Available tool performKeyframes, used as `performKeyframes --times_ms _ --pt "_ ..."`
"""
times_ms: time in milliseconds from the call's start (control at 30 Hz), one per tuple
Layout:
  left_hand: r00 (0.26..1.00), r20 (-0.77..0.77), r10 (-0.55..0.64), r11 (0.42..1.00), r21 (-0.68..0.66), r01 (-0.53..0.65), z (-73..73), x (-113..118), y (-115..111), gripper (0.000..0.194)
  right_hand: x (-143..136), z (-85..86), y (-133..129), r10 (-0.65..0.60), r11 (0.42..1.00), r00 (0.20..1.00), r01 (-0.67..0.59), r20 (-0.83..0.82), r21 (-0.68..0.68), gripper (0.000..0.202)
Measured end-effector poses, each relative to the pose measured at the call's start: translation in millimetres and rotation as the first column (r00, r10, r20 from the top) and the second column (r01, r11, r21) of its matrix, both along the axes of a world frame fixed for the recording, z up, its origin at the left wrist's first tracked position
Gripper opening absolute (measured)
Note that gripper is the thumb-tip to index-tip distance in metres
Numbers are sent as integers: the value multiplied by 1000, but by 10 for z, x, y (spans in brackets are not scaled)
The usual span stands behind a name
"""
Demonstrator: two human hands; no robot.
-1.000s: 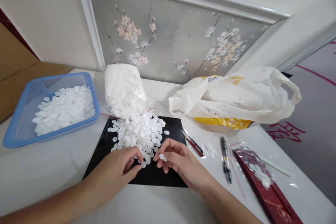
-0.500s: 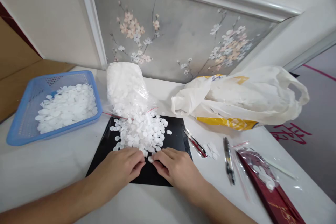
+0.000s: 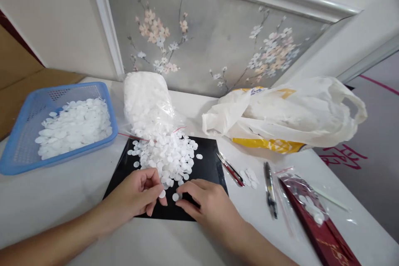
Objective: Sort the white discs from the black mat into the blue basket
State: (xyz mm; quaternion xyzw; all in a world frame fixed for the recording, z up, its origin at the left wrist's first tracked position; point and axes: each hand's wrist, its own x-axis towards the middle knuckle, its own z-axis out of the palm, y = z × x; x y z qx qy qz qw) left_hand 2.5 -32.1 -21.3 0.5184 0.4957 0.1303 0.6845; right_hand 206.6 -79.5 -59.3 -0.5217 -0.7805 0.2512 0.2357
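Note:
A heap of small white discs (image 3: 170, 156) lies on a black mat (image 3: 205, 162), spilling from the mouth of a clear plastic bag (image 3: 148, 102). Just below the heap, my left hand (image 3: 146, 193) pinches one white disc (image 3: 162, 194) between thumb and fingers. My right hand (image 3: 204, 199) faces it from the right, its thumb and forefinger closed on another white disc (image 3: 176, 196). The two discs are a short gap apart over the mat.
On the left stands a blue basket (image 3: 18, 166) holding many discs. To the right are thread snips (image 3: 230, 169), a few loose discs (image 3: 249, 178), a pen (image 3: 270, 191), a small zip bag (image 3: 311, 203) and a dark red packet (image 3: 327, 237). A white carrier bag (image 3: 289, 116) lies behind.
My left hand has turned and opened out a little, so its pinched disc now shows. The disc at my right fingertips sits slightly lower and flatter to view. The camera has shifted a little.

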Motion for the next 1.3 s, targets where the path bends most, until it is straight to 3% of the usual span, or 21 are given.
performKeyframes --times_ms 200,433,567,733,867,933,1067,1167,1300 --pt "1000 20 0 999 32 -1 -69 -34 25 22 -100 1 -8 30 999 999 -29 -34 37 16" --pt "998 35 -49 995 83 46 -123 -54 17 19 -69 35 69 -157 961 978 118 -140 -252 4" --pt "995 60 -75 995 63 71 -121 -54 -4 21 19 22 67 -118 984 984 98 -132 -146 7" --pt "993 88 -84 996 2 84 -127 -42 -24 26 68 1 72 -165 985 985 162 -55 -56 21" --pt "992 91 -92 996 3 92 -135 -41 -23 28 102 -4 90 -138 990 989 138 -53 2 18" --pt "992 93 -90 996 -1 91 -130 -41 -20 29 155 1 87 -81 994 996 84 -48 63 16" --pt "990 109 -88 996 -22 90 -119 -38 -9 30 297 64 77 135 977 990 -141 46 161 17" --pt "988 131 -83 994 -57 91 -122 -39 -3 31 366 158 85 183 982 983 -185 29 49 16" --pt "987 146 -66 993 -86 79 -121 -34 -10 33 362 243 105 5 991 998 -14 -64 -134 15"
